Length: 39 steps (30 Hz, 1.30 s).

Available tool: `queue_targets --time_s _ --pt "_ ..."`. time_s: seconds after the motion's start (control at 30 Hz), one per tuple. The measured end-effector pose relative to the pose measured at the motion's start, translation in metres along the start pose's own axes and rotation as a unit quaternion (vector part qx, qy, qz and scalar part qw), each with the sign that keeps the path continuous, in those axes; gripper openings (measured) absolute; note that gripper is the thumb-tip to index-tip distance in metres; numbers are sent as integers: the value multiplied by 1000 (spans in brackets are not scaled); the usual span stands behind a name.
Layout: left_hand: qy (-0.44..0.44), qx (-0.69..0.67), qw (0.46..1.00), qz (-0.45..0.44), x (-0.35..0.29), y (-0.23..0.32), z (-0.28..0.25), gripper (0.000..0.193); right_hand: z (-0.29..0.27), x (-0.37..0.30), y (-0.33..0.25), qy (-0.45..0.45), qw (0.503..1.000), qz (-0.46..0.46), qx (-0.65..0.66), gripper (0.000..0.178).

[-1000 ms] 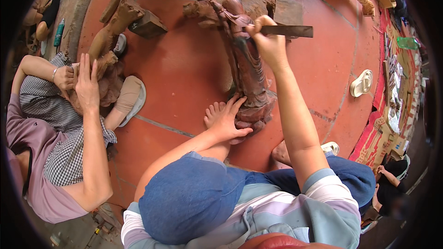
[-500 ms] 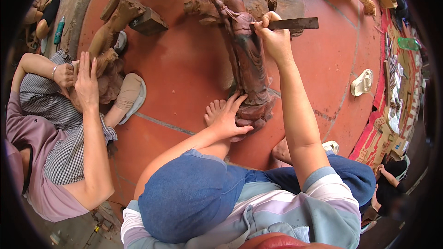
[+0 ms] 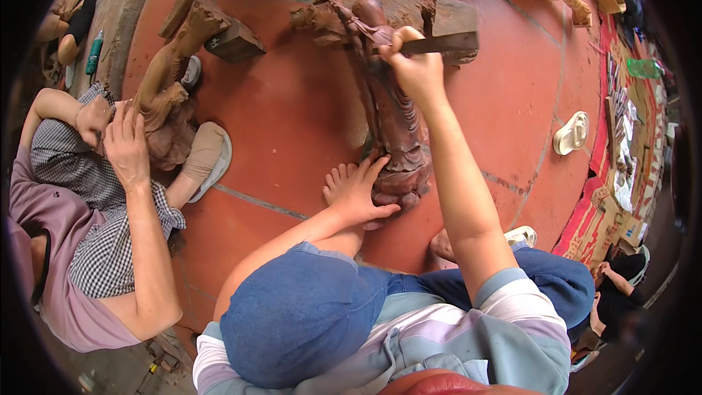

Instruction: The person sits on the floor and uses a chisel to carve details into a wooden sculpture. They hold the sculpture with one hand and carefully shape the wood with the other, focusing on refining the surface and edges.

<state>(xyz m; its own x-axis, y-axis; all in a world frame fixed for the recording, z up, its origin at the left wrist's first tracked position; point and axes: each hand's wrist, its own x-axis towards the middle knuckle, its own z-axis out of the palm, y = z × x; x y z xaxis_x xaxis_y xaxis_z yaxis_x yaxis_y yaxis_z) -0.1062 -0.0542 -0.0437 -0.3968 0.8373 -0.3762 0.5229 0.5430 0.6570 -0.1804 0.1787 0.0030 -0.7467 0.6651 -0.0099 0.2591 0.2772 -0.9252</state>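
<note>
While the left hand (image 3: 356,192) lies open against the dark carved figure (image 3: 391,128), the right hand (image 3: 414,66) grips a flat tool (image 3: 439,44); carving looks well advanced (surface work seemingly remains).

Woodcarving workshop: carved wooden statues (image 3: 387,102) everywhere.

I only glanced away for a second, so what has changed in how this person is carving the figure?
The right hand, gripping the flat dark metal chisel, drew back a little along the reddish-brown carved wooden statue, toward its base. The left hand stayed spread beside that base on the red tiled floor. Nothing was let go.
</note>
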Motion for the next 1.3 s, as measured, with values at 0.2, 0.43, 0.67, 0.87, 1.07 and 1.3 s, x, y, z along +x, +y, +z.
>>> queue_targets --time_s 0.2,0.43,0.67,0.87,1.07,1.3 --pt "22 -47 998 28 0 -5 8 109 -1 3 9 39 998 -54 14 21" --pt "0 -22 1000 11 1 2 -3 109 -14 16 27 1 996 6 94 18" --pt "-19 -14 1000 -4 1 4 -4 110 -5 14 25 14 996 -2 83 19" --pt "-14 -3 1000 -8 1 0 -1 111 11 -3 -14 32 991 -31 -130 15" --pt "60 11 998 33 -1 -4 8 104 -13 20 17 -8 999 9 34 22" --pt "4 -18 1000 11 2 2 -1 108 -14 23 30 -35 994 11 107 28"
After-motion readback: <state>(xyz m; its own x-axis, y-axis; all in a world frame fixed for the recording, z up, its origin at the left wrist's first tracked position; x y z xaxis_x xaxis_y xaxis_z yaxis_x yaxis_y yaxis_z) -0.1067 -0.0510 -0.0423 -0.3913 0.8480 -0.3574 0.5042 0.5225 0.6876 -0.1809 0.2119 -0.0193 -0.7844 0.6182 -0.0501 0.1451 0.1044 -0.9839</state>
